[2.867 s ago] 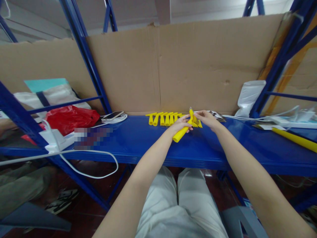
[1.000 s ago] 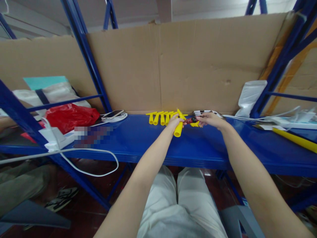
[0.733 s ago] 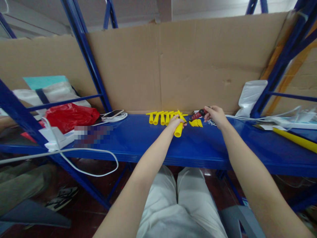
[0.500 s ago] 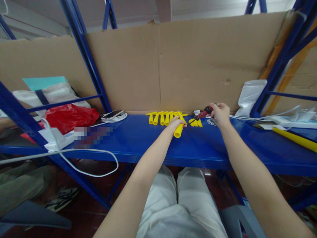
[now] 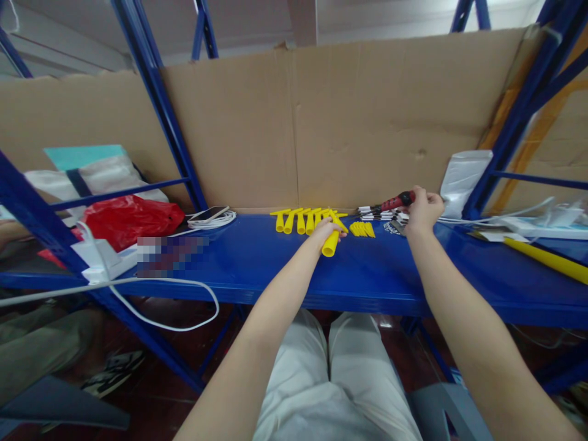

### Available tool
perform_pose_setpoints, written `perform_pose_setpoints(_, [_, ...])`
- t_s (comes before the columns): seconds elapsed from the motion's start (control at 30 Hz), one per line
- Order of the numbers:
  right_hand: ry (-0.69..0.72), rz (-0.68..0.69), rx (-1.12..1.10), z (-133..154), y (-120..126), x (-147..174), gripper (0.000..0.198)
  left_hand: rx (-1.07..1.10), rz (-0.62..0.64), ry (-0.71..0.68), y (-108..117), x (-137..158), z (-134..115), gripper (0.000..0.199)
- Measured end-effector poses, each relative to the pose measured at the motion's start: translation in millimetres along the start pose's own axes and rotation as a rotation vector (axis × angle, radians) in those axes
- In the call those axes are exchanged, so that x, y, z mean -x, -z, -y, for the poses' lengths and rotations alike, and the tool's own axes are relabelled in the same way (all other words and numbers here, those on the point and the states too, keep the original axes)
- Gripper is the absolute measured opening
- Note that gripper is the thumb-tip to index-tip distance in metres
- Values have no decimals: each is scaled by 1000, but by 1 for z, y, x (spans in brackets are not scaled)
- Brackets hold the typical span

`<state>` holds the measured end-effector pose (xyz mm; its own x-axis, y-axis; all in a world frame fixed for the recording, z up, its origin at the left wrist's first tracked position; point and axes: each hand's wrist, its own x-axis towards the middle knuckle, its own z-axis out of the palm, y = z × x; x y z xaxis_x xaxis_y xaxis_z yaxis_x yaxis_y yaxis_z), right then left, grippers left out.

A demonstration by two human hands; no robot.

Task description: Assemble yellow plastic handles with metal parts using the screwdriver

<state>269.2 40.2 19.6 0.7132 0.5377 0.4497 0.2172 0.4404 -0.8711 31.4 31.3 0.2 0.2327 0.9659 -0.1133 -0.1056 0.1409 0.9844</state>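
My left hand [image 5: 324,230] is closed around a yellow hollow tube with a crosspiece [image 5: 329,247], its open end facing me. Off to the right, my right hand [image 5: 425,209] grips a red-and-black screwdriver [image 5: 390,204] near the handle's end; the shaft points left and its tip is hard to see. Several matching yellow tubes [image 5: 288,223] stand in a row beyond my left hand. Between the hands lie small flat yellow pieces [image 5: 362,229]. Small silvery parts [image 5: 391,228] lie just below the screwdriver, and black-and-white pieces [image 5: 367,212] lie behind it.
A blue shelf [image 5: 271,269] carries everything, backed by a cardboard wall [image 5: 358,122]. To the left are a phone [image 5: 209,214] on a coiled white cable, a red bag [image 5: 133,220] and a power strip [image 5: 117,260]. A long yellow strip [image 5: 546,260] lies right, near a white pouch [image 5: 465,180].
My right hand has moved to the right with the screwdriver, drawing it away from the held tube. My left hand has stayed nearly in place.
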Motion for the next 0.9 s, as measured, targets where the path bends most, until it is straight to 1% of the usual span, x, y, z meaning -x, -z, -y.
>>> perform_pose_setpoints(0.07, [-16,-1,-32,0,0,0,44,28,20,-2,1,-1,0,68])
perform_pose_setpoints(0.13, [-47,-5,-69,3,-1,3,39,58,50,-2,1,-2,1,62])
perform_pose_setpoints(0.23, [-93,-83,-165,12,-5,13,30,99,89,-2,2,-1,1,58])
perform_pose_setpoints(0.33, [-131,-179,-300,22,-10,23,30,129,109,2,2,-1,1,62])
perform_pose_setpoints(0.47, [-187,-211,-411,29,-14,31,30,136,109,30,2,1,0,69])
perform_pose_setpoints(0.6, [-211,-220,-438,31,-13,32,29,131,116,46,1,6,-2,69])
perform_pose_setpoints(0.83, [-185,-192,-423,27,-11,29,30,126,137,34,2,6,-1,72])
perform_pose_setpoints(0.9, [-183,-185,-417,28,-10,29,30,120,153,33,2,7,-2,70])
